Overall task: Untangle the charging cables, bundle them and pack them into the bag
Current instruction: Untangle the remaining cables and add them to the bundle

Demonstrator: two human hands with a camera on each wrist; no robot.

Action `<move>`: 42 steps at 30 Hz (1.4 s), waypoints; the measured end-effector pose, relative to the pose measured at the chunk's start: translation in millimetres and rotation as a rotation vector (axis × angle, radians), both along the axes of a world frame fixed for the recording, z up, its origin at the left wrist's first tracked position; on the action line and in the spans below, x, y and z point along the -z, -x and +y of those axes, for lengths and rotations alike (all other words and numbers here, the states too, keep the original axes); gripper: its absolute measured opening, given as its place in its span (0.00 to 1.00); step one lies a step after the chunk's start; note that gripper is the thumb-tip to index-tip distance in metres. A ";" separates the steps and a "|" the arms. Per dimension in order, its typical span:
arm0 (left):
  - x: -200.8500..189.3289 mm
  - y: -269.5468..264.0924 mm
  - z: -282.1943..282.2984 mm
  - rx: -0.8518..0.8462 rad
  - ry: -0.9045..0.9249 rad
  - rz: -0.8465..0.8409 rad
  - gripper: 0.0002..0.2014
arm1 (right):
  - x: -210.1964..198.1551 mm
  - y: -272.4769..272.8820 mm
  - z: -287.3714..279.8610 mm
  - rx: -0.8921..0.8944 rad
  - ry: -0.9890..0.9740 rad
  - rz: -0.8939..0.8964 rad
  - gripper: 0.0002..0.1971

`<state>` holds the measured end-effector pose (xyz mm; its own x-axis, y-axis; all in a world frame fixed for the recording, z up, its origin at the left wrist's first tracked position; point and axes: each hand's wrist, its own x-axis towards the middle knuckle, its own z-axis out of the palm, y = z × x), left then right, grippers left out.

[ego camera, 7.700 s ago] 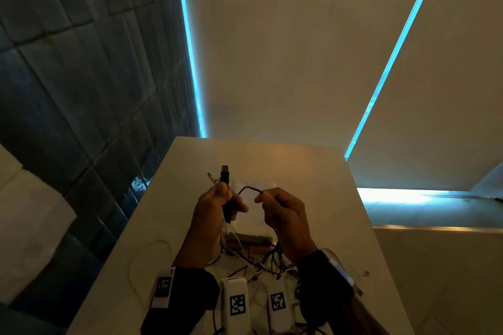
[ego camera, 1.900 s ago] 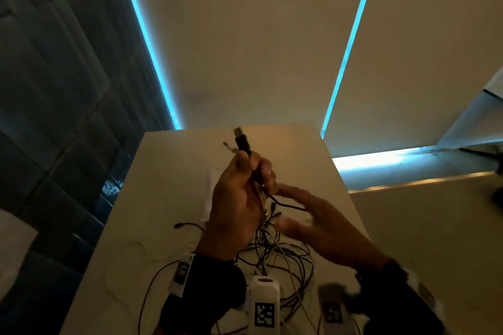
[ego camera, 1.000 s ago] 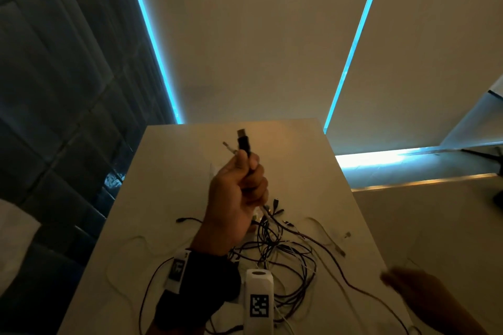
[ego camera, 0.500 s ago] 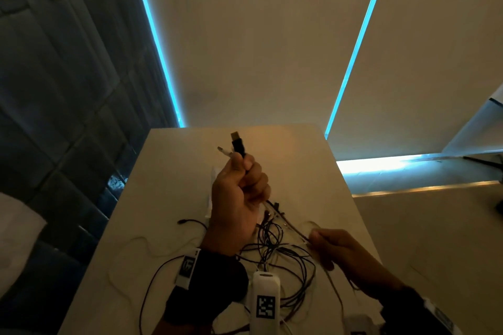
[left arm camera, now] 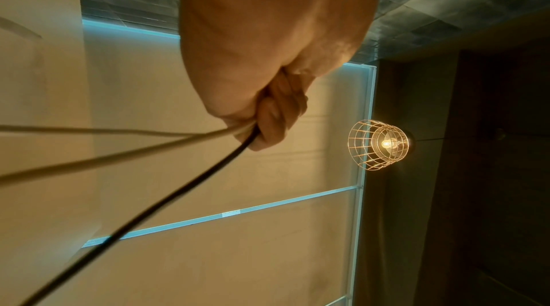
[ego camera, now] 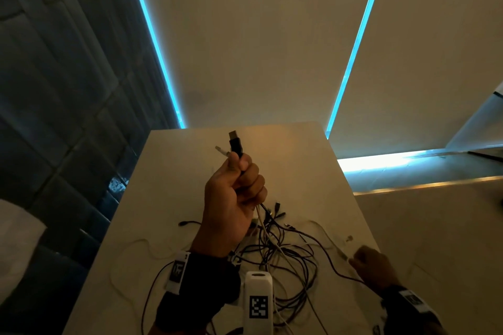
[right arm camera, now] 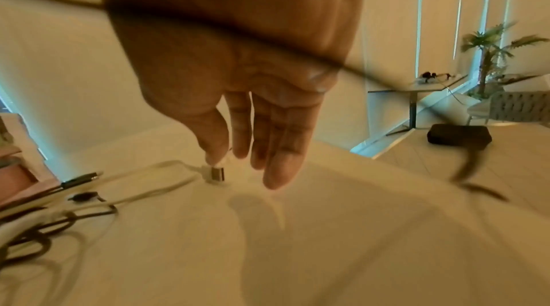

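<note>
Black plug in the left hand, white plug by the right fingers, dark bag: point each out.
black plug (ego camera: 235, 143), head view, on its dark body above the fist.
white plug (right arm camera: 216, 173), right wrist view, on its metal end.
dark bag (right arm camera: 459, 138), right wrist view, on its side.

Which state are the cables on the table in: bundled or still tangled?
Still tangled. The cables sprawl in crossed loops on the table; only a few ends are gathered in the left hand.

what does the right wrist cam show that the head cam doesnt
Only the right wrist view shows the white USB plug at the right hand's fingertips, a dark bag and a potted plant. Only the head view shows the left hand gripping a black plug upright. Both show the tangled cables on the table.
</note>
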<state>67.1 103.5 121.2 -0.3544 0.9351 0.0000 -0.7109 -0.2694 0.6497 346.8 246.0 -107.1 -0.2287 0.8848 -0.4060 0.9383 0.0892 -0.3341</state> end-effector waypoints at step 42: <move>20.2 -17.1 5.2 -0.164 0.323 0.650 0.09 | -188.6 158.6 -62.0 -0.314 0.140 1.266 0.19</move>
<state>84.2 108.6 100.9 -0.5113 0.8593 -0.0084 -0.1230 -0.0635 0.9904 188.2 184.0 81.6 -0.7038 0.6928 0.1573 -0.0844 0.1383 -0.9868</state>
